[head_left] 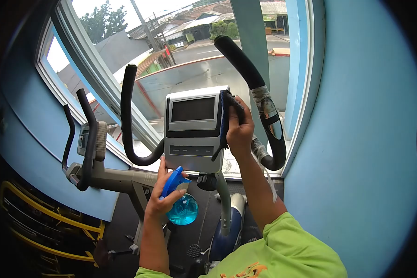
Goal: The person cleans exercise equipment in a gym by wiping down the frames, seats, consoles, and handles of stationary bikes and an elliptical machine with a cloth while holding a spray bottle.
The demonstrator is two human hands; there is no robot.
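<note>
With the console (193,111) as our dial's centre, our right hand (240,129) sits at three o'clock, thumb and fingers closed on a dark cloth (225,113) that lies along the console's side edge, toward ten o'clock from the palm. At seven o'clock, our left hand (164,191) wraps the neck of a spray bottle (182,212); its blue trigger head points up to one o'clock, its blue-liquid tank hanging at four o'clock from our grip.

Head view; faces forward, downward; console (193,134) near.
</note>
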